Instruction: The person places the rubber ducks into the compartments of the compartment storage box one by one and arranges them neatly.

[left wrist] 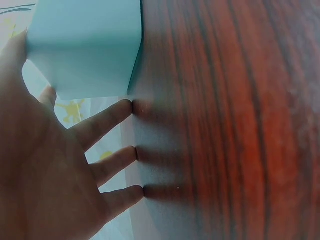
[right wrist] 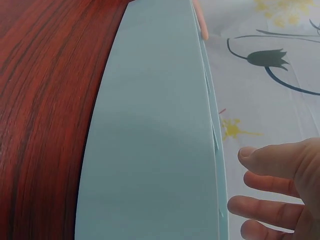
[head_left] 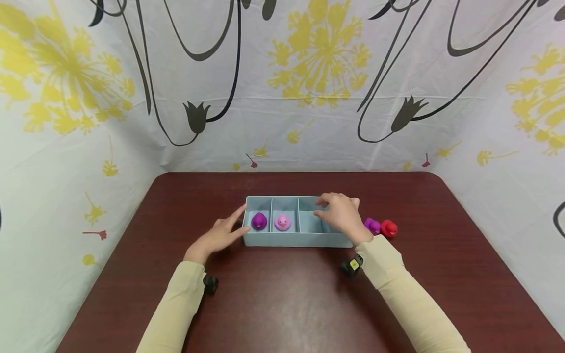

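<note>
A pale blue divided box [head_left: 297, 239] lies across the table. A purple rubber duck [head_left: 259, 221] sits in its leftmost compartment, and a pink rubber duck [head_left: 282, 222] is in the one beside it. My left hand [head_left: 217, 239] touches the box's left end with thumb and index finger, its fingers spread; in the left wrist view the other fingertips reach down to the tabletop. Over the right part of the box hovers my right hand [head_left: 342, 214], thumb and index finger apart. Nothing shows between its fingers [right wrist: 265, 210] in the right wrist view. It hides part of the right compartments.
To the right of the box, another purple duck [head_left: 372, 225] and a red duck [head_left: 389, 228] stand side by side on the dark wooden table [head_left: 282, 304]. A white patterned cloth [head_left: 309, 132] hangs behind and along the sides.
</note>
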A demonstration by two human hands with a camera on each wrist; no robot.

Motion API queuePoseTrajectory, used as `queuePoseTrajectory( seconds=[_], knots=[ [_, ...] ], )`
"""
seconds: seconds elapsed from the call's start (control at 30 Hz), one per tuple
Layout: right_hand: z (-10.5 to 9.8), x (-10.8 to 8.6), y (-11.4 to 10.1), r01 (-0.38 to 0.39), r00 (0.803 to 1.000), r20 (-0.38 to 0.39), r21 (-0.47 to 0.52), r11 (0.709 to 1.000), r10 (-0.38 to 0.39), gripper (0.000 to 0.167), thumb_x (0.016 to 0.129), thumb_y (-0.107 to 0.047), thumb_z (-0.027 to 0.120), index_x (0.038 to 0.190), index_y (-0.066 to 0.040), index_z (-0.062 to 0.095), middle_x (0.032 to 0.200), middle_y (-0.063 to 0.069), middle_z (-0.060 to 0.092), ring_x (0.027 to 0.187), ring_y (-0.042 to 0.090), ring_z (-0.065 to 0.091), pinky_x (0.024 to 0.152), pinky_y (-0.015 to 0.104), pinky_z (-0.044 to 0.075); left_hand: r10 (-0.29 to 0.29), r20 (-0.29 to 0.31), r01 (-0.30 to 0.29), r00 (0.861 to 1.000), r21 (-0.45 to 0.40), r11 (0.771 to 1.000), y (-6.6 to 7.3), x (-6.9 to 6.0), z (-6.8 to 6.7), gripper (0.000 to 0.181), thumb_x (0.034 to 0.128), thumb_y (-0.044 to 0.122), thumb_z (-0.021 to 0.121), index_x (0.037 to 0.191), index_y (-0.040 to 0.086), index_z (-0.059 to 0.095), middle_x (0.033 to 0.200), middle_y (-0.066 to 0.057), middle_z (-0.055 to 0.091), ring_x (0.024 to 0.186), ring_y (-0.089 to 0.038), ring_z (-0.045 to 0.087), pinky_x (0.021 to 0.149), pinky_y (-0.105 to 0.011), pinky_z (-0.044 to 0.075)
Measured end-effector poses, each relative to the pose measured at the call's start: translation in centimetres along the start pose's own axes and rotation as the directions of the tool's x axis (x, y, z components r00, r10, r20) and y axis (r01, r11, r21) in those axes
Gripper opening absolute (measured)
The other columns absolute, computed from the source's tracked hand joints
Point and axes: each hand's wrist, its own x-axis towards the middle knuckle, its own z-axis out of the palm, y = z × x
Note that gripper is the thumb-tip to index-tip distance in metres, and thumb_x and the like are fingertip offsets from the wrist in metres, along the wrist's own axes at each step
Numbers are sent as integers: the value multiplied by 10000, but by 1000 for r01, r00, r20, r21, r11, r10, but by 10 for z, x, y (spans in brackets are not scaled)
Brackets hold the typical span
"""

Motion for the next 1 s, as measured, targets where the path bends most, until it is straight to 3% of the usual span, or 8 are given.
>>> queuePoseTrajectory(
  seconds=[1.0],
  knots=[
    [-30, -28, 59, -87, 994, -67, 40, 995, 89, 266, 845, -244, 718, 1071, -106, 691, 990, 104, 696, 876, 266, 624, 763, 488, 241, -5, -11, 5, 1000, -1, 1000, 0, 0, 1, 724, 943, 536, 489, 1521, 418, 68, 1484, -69, 390, 1355, -378, 237, 1039, -655, 292]
  ],
)
